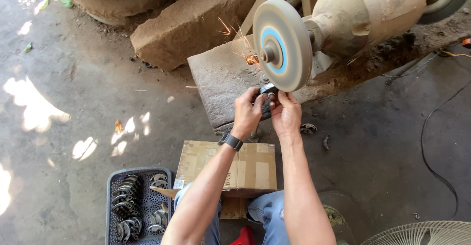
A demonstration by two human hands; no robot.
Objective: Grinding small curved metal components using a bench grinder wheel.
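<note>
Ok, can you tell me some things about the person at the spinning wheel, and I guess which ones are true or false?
1. Both hands press a small metal piece against the grinding wheel. True.
2. Sparks fly off to the wheel's left. True.
3. The watch is on the right wrist. False: it is on the left wrist.
4. The dark crate is full of apples. False: it holds curved metal parts.
5. A cardboard box sits below the hands. True.

A flat, brown, rectangular cardboard box (248, 166), taped shut with pale strips, lay on the ground above the person's knees, beside a dark crate.
</note>
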